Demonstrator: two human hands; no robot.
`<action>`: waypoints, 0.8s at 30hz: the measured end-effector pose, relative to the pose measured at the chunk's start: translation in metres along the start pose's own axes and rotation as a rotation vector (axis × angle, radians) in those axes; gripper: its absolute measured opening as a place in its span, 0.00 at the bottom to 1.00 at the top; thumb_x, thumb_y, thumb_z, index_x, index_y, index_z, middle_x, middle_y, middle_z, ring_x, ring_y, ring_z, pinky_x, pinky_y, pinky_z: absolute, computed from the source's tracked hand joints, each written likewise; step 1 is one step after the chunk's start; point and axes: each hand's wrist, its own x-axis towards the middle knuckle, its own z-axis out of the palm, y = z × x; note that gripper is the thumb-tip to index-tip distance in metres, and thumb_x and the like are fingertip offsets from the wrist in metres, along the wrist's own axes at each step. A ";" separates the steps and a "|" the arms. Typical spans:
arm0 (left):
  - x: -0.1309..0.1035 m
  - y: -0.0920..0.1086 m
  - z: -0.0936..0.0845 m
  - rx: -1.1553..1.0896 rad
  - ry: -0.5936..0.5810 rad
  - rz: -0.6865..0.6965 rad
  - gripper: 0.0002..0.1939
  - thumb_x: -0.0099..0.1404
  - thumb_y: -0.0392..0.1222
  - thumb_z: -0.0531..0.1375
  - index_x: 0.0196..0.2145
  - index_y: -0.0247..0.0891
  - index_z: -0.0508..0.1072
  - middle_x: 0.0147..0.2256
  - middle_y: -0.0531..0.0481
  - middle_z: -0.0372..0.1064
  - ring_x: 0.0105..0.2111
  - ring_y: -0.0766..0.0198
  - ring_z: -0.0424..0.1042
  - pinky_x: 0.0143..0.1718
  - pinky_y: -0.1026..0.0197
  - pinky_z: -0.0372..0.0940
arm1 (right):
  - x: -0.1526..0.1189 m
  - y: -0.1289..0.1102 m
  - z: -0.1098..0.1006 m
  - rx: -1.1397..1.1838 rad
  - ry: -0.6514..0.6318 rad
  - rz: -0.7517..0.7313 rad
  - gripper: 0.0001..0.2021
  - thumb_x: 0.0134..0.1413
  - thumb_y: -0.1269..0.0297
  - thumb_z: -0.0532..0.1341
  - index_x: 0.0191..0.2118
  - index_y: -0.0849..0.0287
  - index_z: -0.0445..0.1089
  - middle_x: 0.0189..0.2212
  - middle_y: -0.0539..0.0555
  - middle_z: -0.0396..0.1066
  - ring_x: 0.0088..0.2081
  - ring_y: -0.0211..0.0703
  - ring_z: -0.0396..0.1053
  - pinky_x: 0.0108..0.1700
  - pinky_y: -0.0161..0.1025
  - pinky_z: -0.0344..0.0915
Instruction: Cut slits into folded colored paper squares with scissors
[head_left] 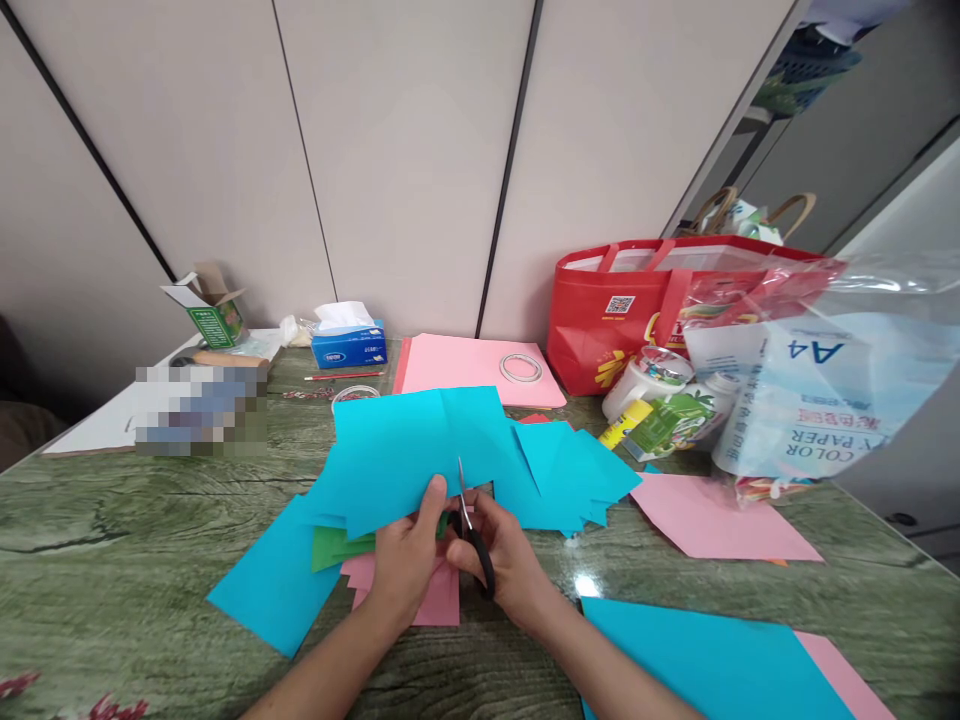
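My left hand (pixel 409 555) pinches the lower edge of a blue sheet of paper (pixel 397 445), its thumb lying on top. In my right hand (pixel 506 550) are black-handled scissors (pixel 475 545), their blades pointing away from me at the paper's lower edge. A crease or cut line runs up the sheet beyond the blade tips. Under my hands lie pink paper pieces (pixel 439 600) and green paper pieces (pixel 337 548). Several small blue pieces (pixel 577 470) overlap to the right of the sheet, and another blue piece (pixel 274 580) lies at the left.
At the back stand a tissue box (pixel 349 347), a pink paper stack (pixel 465 370) with a tape roll (pixel 520 368), and a red bag (pixel 592 320). On the right are a glue stick (pixel 625 424), a white tub (pixel 626 390), a plastic paper packet (pixel 817 400) and a large blue sheet (pixel 697 660).
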 end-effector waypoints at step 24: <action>0.000 -0.002 0.000 0.000 0.014 -0.055 0.19 0.44 0.52 0.63 0.27 0.32 0.74 0.35 0.41 0.74 0.40 0.51 0.70 0.41 0.56 0.64 | -0.002 0.001 0.002 0.019 0.040 0.046 0.26 0.28 0.48 0.68 0.31 0.58 0.58 0.16 0.43 0.59 0.17 0.33 0.56 0.21 0.32 0.55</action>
